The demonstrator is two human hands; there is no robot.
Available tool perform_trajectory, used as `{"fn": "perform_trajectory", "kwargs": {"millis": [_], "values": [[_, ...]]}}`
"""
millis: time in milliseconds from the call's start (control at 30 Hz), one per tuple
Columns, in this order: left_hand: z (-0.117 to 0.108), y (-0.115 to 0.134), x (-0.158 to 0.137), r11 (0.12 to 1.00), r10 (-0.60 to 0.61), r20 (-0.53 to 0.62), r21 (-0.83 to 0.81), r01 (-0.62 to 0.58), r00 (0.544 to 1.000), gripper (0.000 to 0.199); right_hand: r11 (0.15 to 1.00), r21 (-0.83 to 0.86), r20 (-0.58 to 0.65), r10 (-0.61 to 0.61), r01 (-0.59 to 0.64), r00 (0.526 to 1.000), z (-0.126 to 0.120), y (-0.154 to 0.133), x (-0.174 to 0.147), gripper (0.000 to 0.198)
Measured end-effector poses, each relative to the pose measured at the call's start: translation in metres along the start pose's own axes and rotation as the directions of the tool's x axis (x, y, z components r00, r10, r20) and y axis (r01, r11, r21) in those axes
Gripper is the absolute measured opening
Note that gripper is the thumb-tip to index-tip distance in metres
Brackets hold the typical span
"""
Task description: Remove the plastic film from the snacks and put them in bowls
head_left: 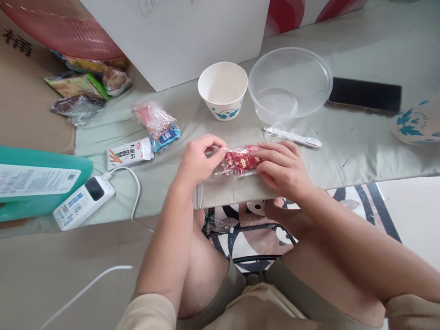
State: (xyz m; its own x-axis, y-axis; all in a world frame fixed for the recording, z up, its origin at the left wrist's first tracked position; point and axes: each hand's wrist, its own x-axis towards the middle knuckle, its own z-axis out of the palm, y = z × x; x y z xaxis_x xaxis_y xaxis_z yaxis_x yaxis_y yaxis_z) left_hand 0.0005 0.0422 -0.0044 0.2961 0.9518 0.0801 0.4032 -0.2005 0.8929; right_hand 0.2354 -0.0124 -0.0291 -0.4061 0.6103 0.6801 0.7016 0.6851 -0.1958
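A clear plastic bag with red, gold-printed wrapped pieces (240, 160) inside lies at the table's front edge. My left hand (201, 160) pinches the left end of this bag between thumb and fingers. On its right end rests my right hand (285, 167), fingers bent over the red pieces and gripping the plastic. Just beyond the hands stands a white paper cup (223, 91) with blue leaf print. Beside the cup is a clear round plastic bowl (292, 87). A white utility knife (295, 137) lies close to my right hand.
Snack packets (129, 153) and a pink packet (154, 119) lie to the left. A white power bank (84, 201) with a cable sits near a teal jug (41, 183). A phone (364, 95) and another paper cup (417, 121) are at right. A white box (185, 41) stands behind.
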Motion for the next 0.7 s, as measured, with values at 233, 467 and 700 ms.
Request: {"fn": "perform_trajectory", "kwargs": {"millis": [233,467,700], "values": [[-0.004,0.006,0.007,0.849,-0.39,-0.239,-0.468,0.246,0.889,0.018,0.998,0.062,0.118,-0.027,0.02,0.993,-0.013,0.0,0.0,0.021],[-0.003,0.012,0.01,0.656,-0.485,-0.237,-0.735,0.171,0.842,0.026,0.996,0.072,0.142,0.045,-0.056,0.989,-0.016,0.005,-0.003,0.022],[0.005,0.032,0.008,0.46,-0.493,-0.03,-0.857,0.232,0.87,0.031,0.973,0.058,0.064,0.218,-0.222,0.974,-0.012,0.002,0.005,0.033]]}}
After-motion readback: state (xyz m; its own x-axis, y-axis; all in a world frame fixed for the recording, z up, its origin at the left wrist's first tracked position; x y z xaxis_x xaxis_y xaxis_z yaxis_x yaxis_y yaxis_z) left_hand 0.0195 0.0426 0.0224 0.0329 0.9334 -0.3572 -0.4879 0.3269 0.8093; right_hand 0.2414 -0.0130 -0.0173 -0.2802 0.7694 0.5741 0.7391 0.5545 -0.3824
